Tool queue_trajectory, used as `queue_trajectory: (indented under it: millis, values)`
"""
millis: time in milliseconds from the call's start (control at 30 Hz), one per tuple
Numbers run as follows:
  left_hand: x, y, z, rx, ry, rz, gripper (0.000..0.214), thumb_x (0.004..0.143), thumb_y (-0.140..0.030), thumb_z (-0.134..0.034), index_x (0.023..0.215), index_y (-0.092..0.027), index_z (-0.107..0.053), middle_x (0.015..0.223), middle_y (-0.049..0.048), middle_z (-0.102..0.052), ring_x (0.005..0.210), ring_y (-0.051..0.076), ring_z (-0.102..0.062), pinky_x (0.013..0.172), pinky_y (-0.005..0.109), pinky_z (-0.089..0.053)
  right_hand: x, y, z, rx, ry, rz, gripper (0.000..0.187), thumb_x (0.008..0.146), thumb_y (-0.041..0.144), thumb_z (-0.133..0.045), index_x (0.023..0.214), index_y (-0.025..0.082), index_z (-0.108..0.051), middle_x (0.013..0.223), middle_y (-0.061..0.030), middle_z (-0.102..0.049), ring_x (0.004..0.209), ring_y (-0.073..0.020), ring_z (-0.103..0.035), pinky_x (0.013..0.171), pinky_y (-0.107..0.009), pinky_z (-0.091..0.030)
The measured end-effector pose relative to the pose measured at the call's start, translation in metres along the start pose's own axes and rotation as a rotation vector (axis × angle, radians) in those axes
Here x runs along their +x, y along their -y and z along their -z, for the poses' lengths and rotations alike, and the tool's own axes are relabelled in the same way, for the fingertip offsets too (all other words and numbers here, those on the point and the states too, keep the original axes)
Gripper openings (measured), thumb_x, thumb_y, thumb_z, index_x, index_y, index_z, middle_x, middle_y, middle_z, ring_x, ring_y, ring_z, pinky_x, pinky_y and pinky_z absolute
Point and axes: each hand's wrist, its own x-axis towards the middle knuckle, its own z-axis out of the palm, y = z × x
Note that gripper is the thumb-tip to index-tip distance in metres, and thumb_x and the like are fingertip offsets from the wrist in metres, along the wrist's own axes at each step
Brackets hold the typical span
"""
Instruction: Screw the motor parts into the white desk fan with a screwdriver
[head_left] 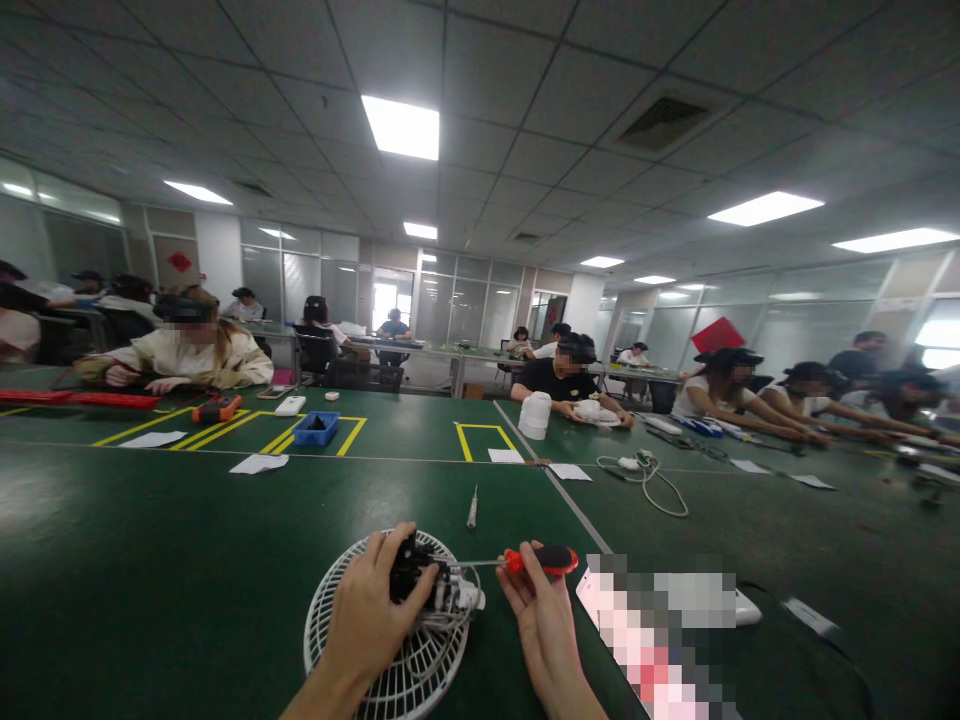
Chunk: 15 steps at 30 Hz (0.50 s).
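A round white fan grille (322,610) lies on the green table in front of me. On top of it sits a black fan motor (409,570) with white parts and a coiled white cable (450,615). My left hand (371,600) wraps over the motor from the left, thumb and fingers gripping its sides. In my right hand (541,620) is a screwdriver (541,560) with a red and black handle, held between thumb and fingers. Its shaft points left and reaches the motor's right side; the tip's exact contact is hidden.
A small clear-handled screwdriver (472,510) lies beyond the grille. A blurred-out phone-like slab (630,640) and a white object (746,607) are at right. Farther off are a blue bin (316,430), white cups (535,415), a cable (660,485) and a co-worker (562,380) handling a white part.
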Motion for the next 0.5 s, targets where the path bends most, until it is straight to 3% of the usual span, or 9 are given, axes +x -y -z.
queue_trajectory:
  millis: [167,367,500]
  values:
    - [-0.0008,-0.0006,0.0000,-0.012,-0.026,-0.009,0.038,0.092,-0.047,-0.062,0.124,-0.027,-0.059,0.099,0.0035,-0.067,0.081,0.022,-0.070,0.074,0.037,-0.058,-0.0023,0.0035,-0.0017,-0.056,-0.013,-0.026,0.074,0.050,0.041,-0.099,0.109,0.022,-0.058,0.060,0.0072,-0.066,0.056,-0.0150,-0.068,0.058,-0.025,-0.060]
    - [-0.0002,-0.0023,-0.0004,-0.015,-0.028,0.011,0.038,0.091,-0.048,-0.062,0.122,-0.027,-0.060,0.100,0.0041,-0.068,0.082,0.022,-0.070,0.074,0.038,-0.058,-0.0003,0.0036,-0.0001,-0.057,-0.028,0.002,0.078,0.049,0.039,-0.100,0.113,0.022,-0.058,0.079,0.0007,-0.076,0.073,-0.0193,-0.075,0.064,-0.026,-0.062]
    - [0.0006,-0.0029,0.0002,-0.016,-0.031,0.011,0.038,0.092,-0.048,-0.062,0.122,-0.026,-0.059,0.099,0.0039,-0.067,0.082,0.022,-0.070,0.074,0.038,-0.058,0.0011,0.0010,0.0012,-0.029,-0.028,0.030,0.072,0.049,0.035,-0.100,0.107,0.022,-0.060,0.081,0.0004,-0.076,0.076,-0.0197,-0.076,0.069,-0.028,-0.064]
